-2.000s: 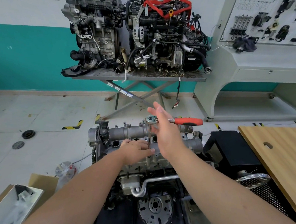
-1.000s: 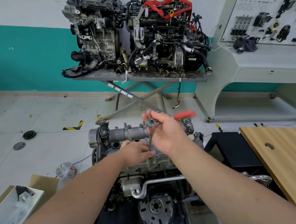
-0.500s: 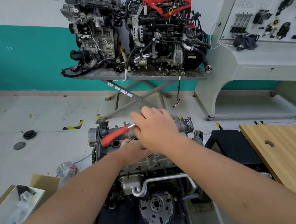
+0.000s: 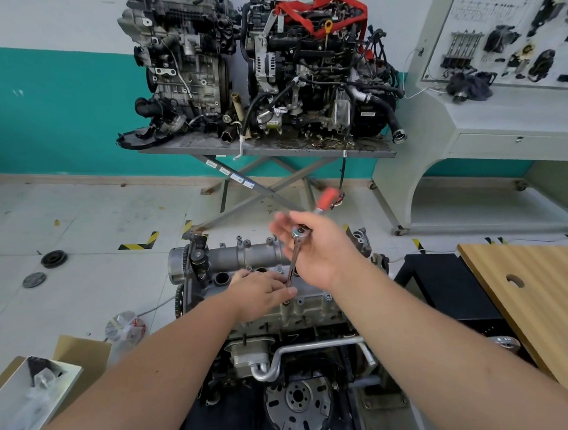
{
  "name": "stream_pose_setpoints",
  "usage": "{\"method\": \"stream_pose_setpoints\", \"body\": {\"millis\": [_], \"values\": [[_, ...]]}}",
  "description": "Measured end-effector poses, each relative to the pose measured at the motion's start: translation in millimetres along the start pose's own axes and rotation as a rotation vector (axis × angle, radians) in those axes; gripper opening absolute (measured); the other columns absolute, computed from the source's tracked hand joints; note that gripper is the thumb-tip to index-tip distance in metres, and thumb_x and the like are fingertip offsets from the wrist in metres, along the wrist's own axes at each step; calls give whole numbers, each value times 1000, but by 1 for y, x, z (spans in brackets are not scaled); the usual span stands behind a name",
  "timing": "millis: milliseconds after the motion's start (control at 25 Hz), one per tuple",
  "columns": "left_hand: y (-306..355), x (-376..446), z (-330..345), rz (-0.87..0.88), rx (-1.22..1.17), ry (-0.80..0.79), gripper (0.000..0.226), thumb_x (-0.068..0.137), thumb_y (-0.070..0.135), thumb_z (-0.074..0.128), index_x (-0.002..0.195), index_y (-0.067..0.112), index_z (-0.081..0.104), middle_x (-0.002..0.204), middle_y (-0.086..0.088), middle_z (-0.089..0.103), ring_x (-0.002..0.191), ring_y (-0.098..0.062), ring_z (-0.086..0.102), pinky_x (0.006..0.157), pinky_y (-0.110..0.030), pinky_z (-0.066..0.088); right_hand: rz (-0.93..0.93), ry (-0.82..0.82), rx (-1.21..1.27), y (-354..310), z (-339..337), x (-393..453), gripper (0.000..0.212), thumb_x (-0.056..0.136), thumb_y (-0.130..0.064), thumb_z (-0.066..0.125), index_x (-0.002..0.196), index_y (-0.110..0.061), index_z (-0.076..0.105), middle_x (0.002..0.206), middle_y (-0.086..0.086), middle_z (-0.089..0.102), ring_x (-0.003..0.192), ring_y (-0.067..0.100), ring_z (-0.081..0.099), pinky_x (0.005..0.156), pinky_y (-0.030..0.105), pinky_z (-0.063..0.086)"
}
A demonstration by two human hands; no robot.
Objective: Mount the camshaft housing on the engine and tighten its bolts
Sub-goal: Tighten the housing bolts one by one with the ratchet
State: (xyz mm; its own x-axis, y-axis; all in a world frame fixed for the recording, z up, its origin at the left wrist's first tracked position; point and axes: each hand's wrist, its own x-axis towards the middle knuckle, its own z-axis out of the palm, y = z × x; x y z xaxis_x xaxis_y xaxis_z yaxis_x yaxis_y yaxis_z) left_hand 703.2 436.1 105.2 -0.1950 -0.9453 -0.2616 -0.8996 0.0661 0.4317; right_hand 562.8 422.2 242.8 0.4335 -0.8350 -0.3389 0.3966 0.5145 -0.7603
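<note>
fingers (image 4: 278, 226) of the right hand (image 4: 321, 252) curl about the head of the ratchet (image 4: 300, 232), its red handle pointing away toward the floor; the left hand (image 4: 260, 292) pinches the extension bar (image 4: 292, 267) low down, steadying it over a bolt in the camshaft housing (image 4: 245, 255), which already sits on the engine (image 4: 292, 314). this looks like the tightening step. next, i judge, another sweep of the handle, keeping the bar square on the bolt.

**Crowded over the housing**

Both hands sit over the housing (image 4: 245, 257) middle: the left hand (image 4: 261, 297) low on it, the right hand (image 4: 318, 249) above with the ratchet (image 4: 298, 234). The housing's left end lies uncovered. A wooden table (image 4: 539, 285) stands to the right.
</note>
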Motion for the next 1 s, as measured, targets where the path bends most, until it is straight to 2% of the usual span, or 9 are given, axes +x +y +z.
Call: {"method": "stream_pose_setpoints", "body": {"millis": [120, 240, 360, 480, 600, 680, 800, 880, 1000], "values": [[0, 0, 0, 21, -8, 9, 50, 99, 66, 28, 117, 41, 68, 136, 28, 48, 129, -2, 40, 110, -39, 9, -186, 28, 106, 20, -13, 3, 11, 102, -22, 54, 91, -21, 58, 94, -3, 70, 89, 16, 67, 78, 29, 47], [2, -2, -1, 21, -34, 44, 41, 101, 54, 38, 104, 32, 71, 107, 23, 54, 111, -4, 49, 108, -38, 15, -565, 6, -591, 46, -23, -3, 24, 101, -46, 48, 121, -50, 61, 126, -29, 59, 117, -9, 55, 95, 20, 48], [6, -6, 1, -61, -106, 145, 33, 104, 29, 43, 123, 13, 65, 121, -5, 62, 120, -24, 50, 112, -46, 21, -1238, 22, -1181, 52, -32, 4, 29, 98, -22, 58, 124, -20, 69, 142, 1, 57, 128, 16, 53, 106, 29, 43], [-2, -3, 3, -56, -178, 122, 40, 106, 26, 41, 138, 5, 54, 140, -12, 56, 129, -21, 48, 111, -28, 29, -1422, 9, -1638, 34, -26, 9, 27, 81, 0, 65, 105, -8, 75, 123, 11, 68, 109, 34, 63, 86, 42, 50], [1, -2, 1, 3, -63, 75, 44, 102, 54, 35, 123, 33, 67, 119, 21, 65, 114, 4, 50, 108, -19, 24, -1162, -11, -2047, 18, -9, 0, 25, 92, -23, 57, 113, -12, 64, 97, 8, 60, 87, 30, 58, 77, 42, 44], [1, 0, 1, -30, 11, 33, 46, 98, 63, 29, 120, 45, 65, 129, 15, 61, 121, -6, 45, 114, -36, 13, -893, -13, -2203, 9, 5, -3, 38, 101, -47, 39, 122, -18, 50, 89, 3, 45, 77, 24, 45, 69, 40, 37], [-1, 2, 3, -8, 7, 23, 44, 96, 70, 31, 74, 49, 62, 140, 15, 52, 118, -3, 40, 113, -37, 7, -745, -116, -2321, -12, 18, 0, 22, 107, -35, 35, 107, -23, 53, 74, -1, 44, 74, 25, 51, 60, 36, 39], [-1, 0, 2, -18, -8, 4, 40, 96, 69, 32, 75, 51, 61, 150, 21, 41, 132, -2, 35, 111, -34, 5, -436, -83, -2008, -20, 20, 2, 25, 105, -28, 34, 95, -13, 52, 82, 5, 66, 79, 28, 63, 68, 38, 50], [0, 0, 1, -30, -37, 25, 46, 96, 69, 34, 106, 44, 71, 153, 23, 36, 139, -1, 30, 112, -33, 3, 15, 75, -772, -10, 16, 0, 15, 100, -21, 43, 95, -10, 52, 73, 3, 74, 74, 23, 72, 73, 35, 51]]}}
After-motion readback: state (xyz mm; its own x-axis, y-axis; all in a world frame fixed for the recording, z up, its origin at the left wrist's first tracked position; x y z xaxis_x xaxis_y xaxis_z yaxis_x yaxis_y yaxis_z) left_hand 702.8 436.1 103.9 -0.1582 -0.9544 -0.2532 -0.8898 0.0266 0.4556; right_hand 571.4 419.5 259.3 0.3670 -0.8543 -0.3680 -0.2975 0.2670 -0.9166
